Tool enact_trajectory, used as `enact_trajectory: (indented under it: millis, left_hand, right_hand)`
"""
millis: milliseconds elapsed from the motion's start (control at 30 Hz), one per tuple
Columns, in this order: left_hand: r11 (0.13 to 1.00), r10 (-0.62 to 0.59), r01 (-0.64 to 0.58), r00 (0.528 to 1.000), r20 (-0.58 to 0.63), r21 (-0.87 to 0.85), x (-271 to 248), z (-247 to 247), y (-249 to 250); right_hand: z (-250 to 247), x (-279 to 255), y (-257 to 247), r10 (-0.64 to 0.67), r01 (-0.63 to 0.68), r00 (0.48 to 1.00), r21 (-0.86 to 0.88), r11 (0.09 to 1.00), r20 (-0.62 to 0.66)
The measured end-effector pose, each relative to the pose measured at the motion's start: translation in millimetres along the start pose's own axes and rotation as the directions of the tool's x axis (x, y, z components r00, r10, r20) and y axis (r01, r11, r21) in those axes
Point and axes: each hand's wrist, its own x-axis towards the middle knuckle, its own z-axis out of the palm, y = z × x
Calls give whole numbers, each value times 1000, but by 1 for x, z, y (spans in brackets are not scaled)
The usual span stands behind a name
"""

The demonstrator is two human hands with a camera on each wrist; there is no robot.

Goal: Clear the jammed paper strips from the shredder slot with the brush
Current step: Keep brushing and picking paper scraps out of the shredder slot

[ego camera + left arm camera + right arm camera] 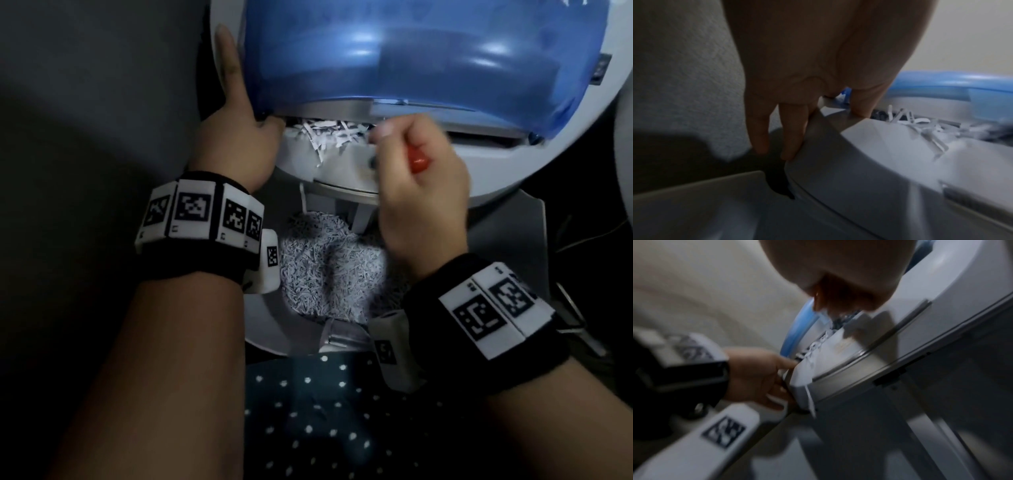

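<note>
Head view: hands—left (239, 144) flat on shredder (342, 168), right (421, 192) gripping brush (418, 163); dim wall (85, 85).

No readable word, brand or number shows in any view. The only signs are black-and-white square code tags (patterns, not letters) on white blocks of the left wristband (202, 219) and the right wristband (493, 308). A small dark label (600, 68) on the shredder's (342, 168) right side is too blurred to read.
</note>
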Motion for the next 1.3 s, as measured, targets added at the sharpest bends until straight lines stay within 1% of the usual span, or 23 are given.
enact_trajectory:
  millis: [67, 100, 167, 267, 300, 333, 400, 467, 533, 600, 633, 667, 733, 800, 867, 933, 967, 1000, 1033, 1100, 1167, 1200, 1300]
  left_hand:
    - [1000, 12, -12, 1000, 3, 14, 0, 1, -2]
    - [1000, 18, -18, 1000, 4, 21, 0, 1, -3]
    - [1000, 23, -23, 1000, 10, 9, 1, 0, -4]
    - [999, 30, -29, 999, 39, -16, 1, -2, -4]
    - [999, 36, -35, 998, 45, -18, 2, -2, -4]
    - [999, 42, -41, 998, 47, -18, 2, -3, -4]
    - [999, 50, -49, 998, 45, -18, 2, -3, -4]
    - [998, 55, -55, 997, 45, -14, 1, -4, -5]
    - [998, 63, -62, 997, 50, -20, 2, -5, -6]
    - [998, 67, -65, 996, 60, -25, 2, -5, -7]
    - [998, 65, -63, 996, 64, -25, 2, -5, -7]
    - [998, 65, -63, 996, 66, -24, 2, -5, -7]
    - [997, 69, -68, 996, 64, -26, 3, -5, -8]
    - [997, 71, -69, 996, 62, -21, 3, -5, -8]
    - [998, 66, -65, 996, 64, -10, 3, -6, -8]
    - [998, 61, -60, 996, 69, -16, 3, -6, -7]
    - [998, 61, -59, 996, 71, -23, 2, -6, -7]
    - [998, 62, -60, 995, 73, -25, 2, -6, -7]
    - [998, 63, -61, 995, 74, -22, 1, -6, -7]
    - [998, 63, -62, 995, 75, -14, 1, -6, -7]
    - [998, 59, -58, 995, 75, -10, 2, -6, -7]
    - [998, 58, -57, 996, 74, -7, 2, -6, -7]
    - [998, 58, -57, 995, 75, -12, 3, -6, -9]
  right_hand:
    - [9, -8, -2, -47, 60, 976, -52, 997, 213]
    - [11, -10, -3, -65, 82, 967, -59, 995, 247]
    - [12, -7, -6, -65, 74, 986, -51, 996, 151]
    - [7, 2, -3, 12, -10, 994, 22, 1000, -110]
    - [8, 3, -1, 20, -19, 992, 9, 1000, -126]
    - [10, 3, 1, 7, -10, 996, -32, 999, -92]
    - [17, -1, 2, -37, 49, 995, -132, 990, 92]
    - [23, -2, 1, -38, 62, 977, -108, 992, 208]
    - [23, 1, -2, 4, -8, 988, 28, 1000, 153]
    - [21, 4, -3, 72, -68, 997, 157, 985, -19]
    - [21, 5, -2, 80, -69, 994, 145, 987, -70]
    - [22, 5, 0, 60, -54, 996, 91, 994, -59]
    - [28, 0, 1, 18, -14, 992, -28, 999, 124]
    - [31, -2, 0, 13, -12, 971, -8, 1000, 240]
    - [28, 2, -5, 19, -36, 987, 102, 994, 161]
    - [22, 8, -6, 59, -49, 997, 185, 981, -45]
    - [19, 9, -5, 74, -53, 991, 182, 982, -111]
    - [19, 9, -3, 73, -55, 990, 153, 987, -117]
    - [21, 8, -2, 59, -53, 996, 95, 994, -61]
    - [26, 2, 0, 12, -6, 988, -37, 999, 151]
    - [28, -1, -3, -28, 39, 972, -41, 998, 235]
    - [26, 0, -6, -27, 27, 980, 1, 1000, 197]
    - [18, 6, -10, -28, 41, 996, 158, 987, -83]
